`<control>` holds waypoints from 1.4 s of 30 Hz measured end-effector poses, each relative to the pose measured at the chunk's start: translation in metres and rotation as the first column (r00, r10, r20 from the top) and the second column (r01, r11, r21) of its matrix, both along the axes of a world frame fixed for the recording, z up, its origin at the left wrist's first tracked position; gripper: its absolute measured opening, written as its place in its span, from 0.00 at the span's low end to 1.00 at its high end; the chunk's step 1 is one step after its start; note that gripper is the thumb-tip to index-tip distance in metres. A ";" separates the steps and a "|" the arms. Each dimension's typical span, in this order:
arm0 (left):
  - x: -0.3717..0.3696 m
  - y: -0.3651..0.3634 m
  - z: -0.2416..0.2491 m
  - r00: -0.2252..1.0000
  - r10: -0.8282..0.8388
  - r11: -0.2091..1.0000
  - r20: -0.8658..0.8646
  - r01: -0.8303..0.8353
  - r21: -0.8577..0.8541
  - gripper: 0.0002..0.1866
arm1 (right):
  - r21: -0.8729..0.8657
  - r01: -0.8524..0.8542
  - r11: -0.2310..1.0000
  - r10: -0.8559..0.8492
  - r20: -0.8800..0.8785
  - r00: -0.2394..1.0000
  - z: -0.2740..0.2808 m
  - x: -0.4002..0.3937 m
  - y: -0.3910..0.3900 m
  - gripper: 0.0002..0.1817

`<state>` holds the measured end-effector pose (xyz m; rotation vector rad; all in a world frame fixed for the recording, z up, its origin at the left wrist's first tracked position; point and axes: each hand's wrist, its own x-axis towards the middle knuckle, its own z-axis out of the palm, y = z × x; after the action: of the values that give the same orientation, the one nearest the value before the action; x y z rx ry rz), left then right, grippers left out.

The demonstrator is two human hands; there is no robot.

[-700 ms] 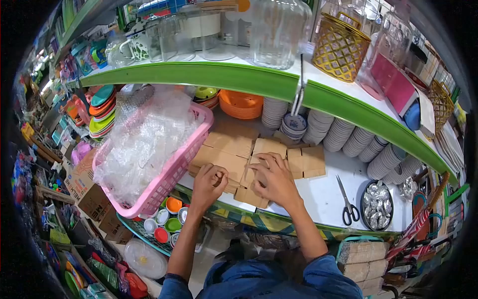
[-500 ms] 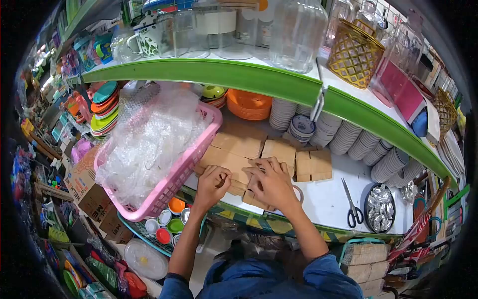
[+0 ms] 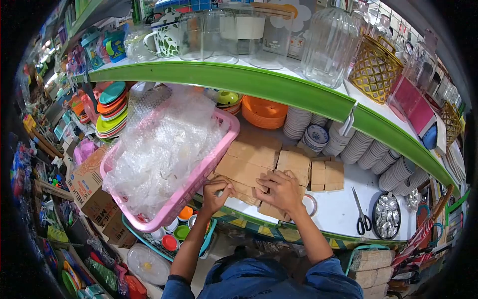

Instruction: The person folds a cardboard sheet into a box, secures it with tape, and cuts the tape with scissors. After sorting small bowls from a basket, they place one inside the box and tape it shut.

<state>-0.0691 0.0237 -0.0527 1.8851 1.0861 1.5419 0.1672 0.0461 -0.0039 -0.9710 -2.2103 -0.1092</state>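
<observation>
A flattened brown cardboard box [image 3: 251, 162], with folds and cut flaps, lies on the white shelf in front of me. My left hand [image 3: 215, 195] is at its near left edge, thumb and fingertips pinched together; whatever is between them is too small to make out. On the front part of the cardboard rests my right hand [image 3: 283, 193], its fingers bent but apart and touching the surface. A roll of tape [image 3: 309, 205] lies just right of that hand, partly hidden by it. Farther right are black-handled scissors [image 3: 361, 214], lying closed.
A pink basket [image 3: 167, 214] full of bubble wrap stands left of the cardboard. Stacked bowls [image 3: 356, 147] and orange bowls [image 3: 264, 112] line the back. A dark tray [image 3: 386, 219] of foil-like pieces sits right. The green-edged upper shelf [image 3: 214, 74] holds glass jars.
The view has shifted, so the shelf appears farther right and lower. My right fingers have moved slightly nearer the cardboard's front and lie flatter. My left hand stays pinched near the left edge.
</observation>
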 end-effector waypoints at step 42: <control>0.016 0.016 0.015 0.658 0.118 0.815 0.744 0.364 -0.451 0.08 | -0.160 -0.309 0.937 0.315 0.008 0.949 0.005 0.043 -0.005 0.21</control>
<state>-0.0534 0.0397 -0.0374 0.7429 0.8378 1.4561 0.2098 0.0413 0.0011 -0.6897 -2.4021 0.1998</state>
